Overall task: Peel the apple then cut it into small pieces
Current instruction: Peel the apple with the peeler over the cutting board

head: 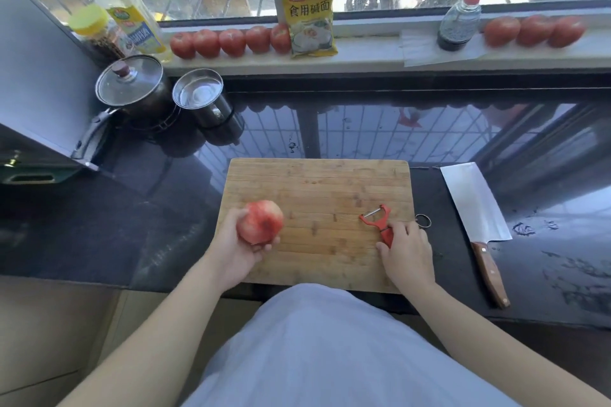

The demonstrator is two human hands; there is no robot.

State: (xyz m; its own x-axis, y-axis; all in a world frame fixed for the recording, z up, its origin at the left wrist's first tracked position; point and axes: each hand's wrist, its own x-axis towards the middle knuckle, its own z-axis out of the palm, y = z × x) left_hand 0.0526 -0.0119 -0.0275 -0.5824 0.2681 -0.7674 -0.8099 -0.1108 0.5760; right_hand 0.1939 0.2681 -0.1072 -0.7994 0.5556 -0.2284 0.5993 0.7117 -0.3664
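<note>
A red apple (260,221) with its skin on sits in my left hand (237,249), which grips it from below over the left part of the wooden cutting board (317,188). A red Y-shaped peeler (378,219) lies on the right part of the board. My right hand (406,249) holds its handle, fingers curled over it. A cleaver (472,205) with a wooden handle lies on the dark counter right of the board, blade pointing away from me.
Behind the board to the left stand a lidded pot (130,86) and a steel mug (201,97). The windowsill holds tomatoes (231,41), a yellow packet (310,15), a spray bottle (459,21) and oil bottles (129,16). The counter (545,241) right of the cleaver is wet.
</note>
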